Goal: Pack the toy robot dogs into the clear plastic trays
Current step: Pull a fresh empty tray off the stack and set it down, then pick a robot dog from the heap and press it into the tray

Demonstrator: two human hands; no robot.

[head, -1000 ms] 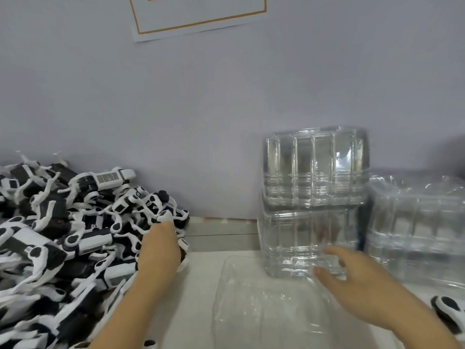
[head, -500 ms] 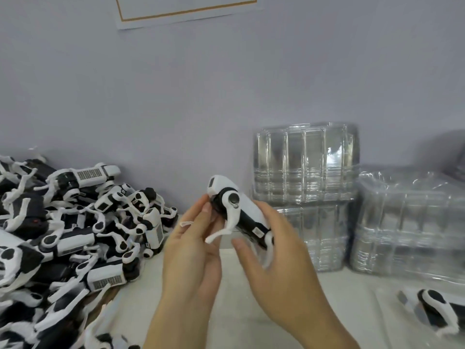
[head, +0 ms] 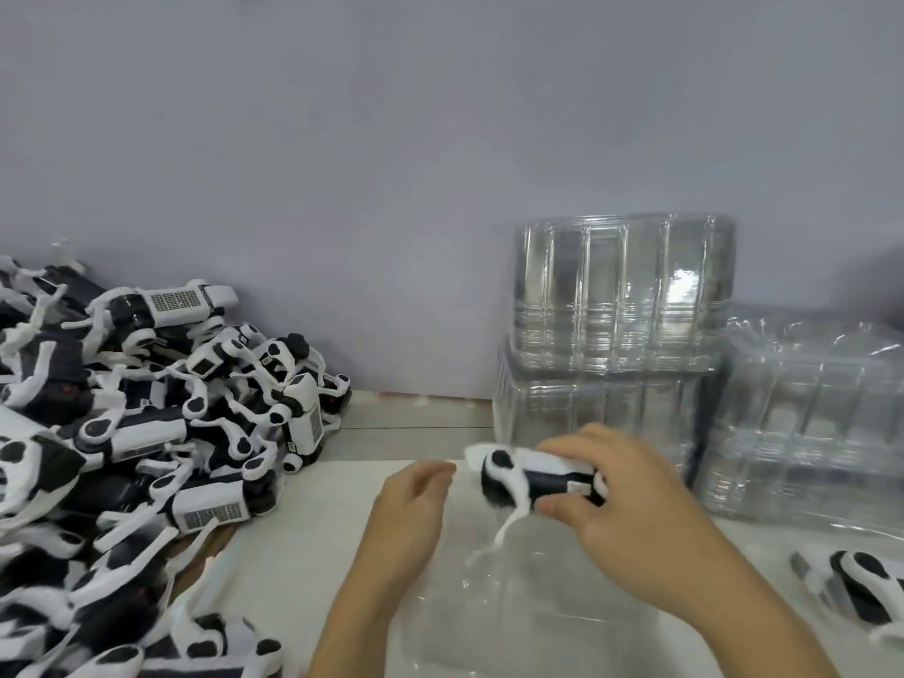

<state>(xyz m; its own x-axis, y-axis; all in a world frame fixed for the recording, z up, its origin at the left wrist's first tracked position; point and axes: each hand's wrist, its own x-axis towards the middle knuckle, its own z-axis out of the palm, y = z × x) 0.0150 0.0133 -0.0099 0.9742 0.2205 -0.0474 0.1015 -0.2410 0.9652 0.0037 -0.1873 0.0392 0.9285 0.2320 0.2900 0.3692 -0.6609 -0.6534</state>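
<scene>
My right hand (head: 631, 511) grips a black-and-white toy robot dog (head: 523, 477) by its body, lying sideways above the near clear plastic tray (head: 538, 623) on the table. One white leg of the dog dangles down toward the tray. My left hand (head: 411, 506) hovers just left of the dog's head, fingers loosely curled, holding nothing. A large pile of toy robot dogs (head: 146, 418) fills the left side of the table.
Stacks of clear plastic trays (head: 621, 315) stand against the grey wall behind my hands, with another stack (head: 807, 423) to the right. One more toy dog (head: 861, 584) lies at the right edge. The table's top is white.
Both hands held the dog upright half a second ago. Now the left hand has let go, and the right hand has turned the dog sideways and lowered it over the tray.
</scene>
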